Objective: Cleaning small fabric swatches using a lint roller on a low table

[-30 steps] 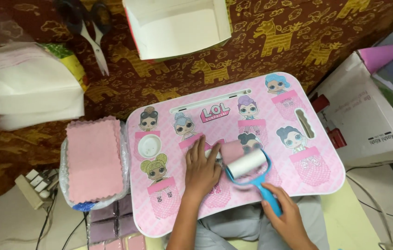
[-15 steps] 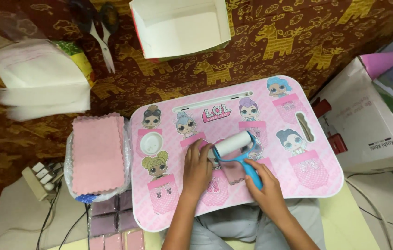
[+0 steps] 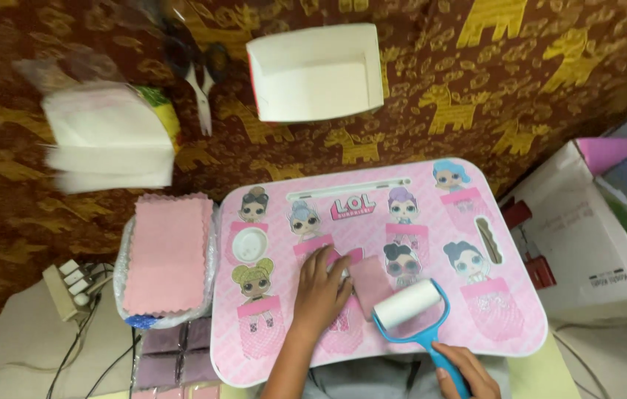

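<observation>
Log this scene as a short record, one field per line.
surface: pink lap table with cartoon doll pictures
left hand: flat on a small pink cloth piece
right hand: grips the blue lint roller, its white roll at the cloth's edge
left of table: stack of pink cloths
above table: open white box, scissors
</observation>
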